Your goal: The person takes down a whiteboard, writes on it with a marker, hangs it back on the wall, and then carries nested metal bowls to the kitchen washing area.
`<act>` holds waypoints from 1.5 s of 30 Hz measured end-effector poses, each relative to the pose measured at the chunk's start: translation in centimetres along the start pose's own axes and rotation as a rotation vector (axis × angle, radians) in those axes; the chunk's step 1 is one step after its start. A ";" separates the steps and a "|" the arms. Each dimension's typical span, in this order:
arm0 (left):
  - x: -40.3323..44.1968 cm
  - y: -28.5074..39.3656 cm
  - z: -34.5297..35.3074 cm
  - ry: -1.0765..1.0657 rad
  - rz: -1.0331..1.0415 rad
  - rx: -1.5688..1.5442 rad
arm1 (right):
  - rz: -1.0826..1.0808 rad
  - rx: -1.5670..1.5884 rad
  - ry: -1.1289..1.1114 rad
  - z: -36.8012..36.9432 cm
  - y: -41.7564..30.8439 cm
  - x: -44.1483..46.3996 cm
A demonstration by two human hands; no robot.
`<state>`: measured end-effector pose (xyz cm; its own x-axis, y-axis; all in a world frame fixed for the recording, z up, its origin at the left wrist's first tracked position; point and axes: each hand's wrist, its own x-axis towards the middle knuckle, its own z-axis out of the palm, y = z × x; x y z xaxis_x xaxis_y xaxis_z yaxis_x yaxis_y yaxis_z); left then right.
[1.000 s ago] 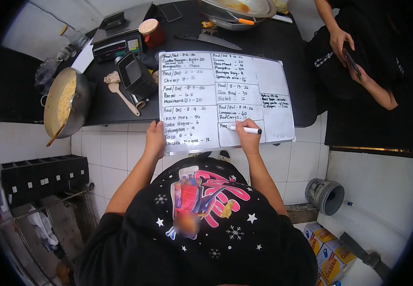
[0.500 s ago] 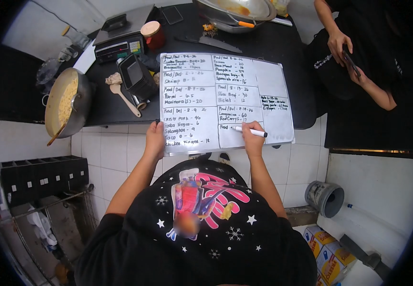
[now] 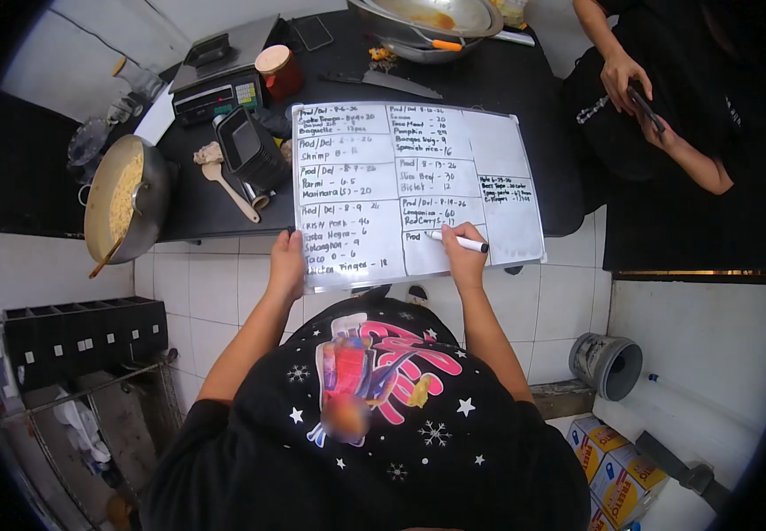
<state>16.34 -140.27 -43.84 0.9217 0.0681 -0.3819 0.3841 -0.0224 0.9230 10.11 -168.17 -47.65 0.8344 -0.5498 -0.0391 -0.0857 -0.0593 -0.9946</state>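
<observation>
R hand [image 3: 465, 261], grip snug round mkr [image 3: 476, 244]; L hand [image 3: 286, 265], grip closed on whtbd [image 3: 514, 234] edge

There is one whiteboard [image 3: 418, 196] and one marker [image 3: 471, 244] near. One pan [image 3: 161, 203] of yellow food [image 3: 123, 202] is left. One knife [image 3: 392, 83], one red jar [image 3: 282, 78] and one scale [image 3: 210, 103] are far. One bucket [image 3: 609, 365] is right.

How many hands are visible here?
4: left hand at the left edge of the whiteboard, right hand holding a marker, another person's upper hand and lower hand on a phone.
</observation>
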 end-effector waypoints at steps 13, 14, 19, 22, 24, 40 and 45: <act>0.4 -0.2 0.0 0.018 0.000 -0.030 | -0.061 -0.048 0.016 -0.6 0.3 0.3; 0.3 -0.2 0.0 0.014 0.003 -0.028 | -0.072 -0.051 -0.002 -0.8 0.4 0.3; 0.1 0.2 0.0 0.001 -0.001 -0.005 | -0.071 -0.043 0.013 -0.6 0.7 0.4; -0.2 0.7 0.3 0.014 -0.015 -0.024 | -0.041 -0.028 0.024 -0.6 0.6 0.4; -0.1 0.5 0.2 0.020 -0.009 -0.027 | -0.055 -0.040 0.009 -0.9 1.0 0.5; 0.2 0.0 -0.1 -0.001 -0.019 -0.017 | -0.047 -0.085 0.016 -1.5 1.0 0.5; 0.2 0.1 -0.1 0.000 -0.032 0.004 | 0.009 -0.045 0.048 -1.5 0.5 0.6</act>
<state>16.54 -140.12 -43.84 0.9088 0.0693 -0.4114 0.4138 -0.0243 0.9101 9.74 -169.74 -48.07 0.8066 -0.5895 -0.0421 -0.1182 -0.0910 -0.9888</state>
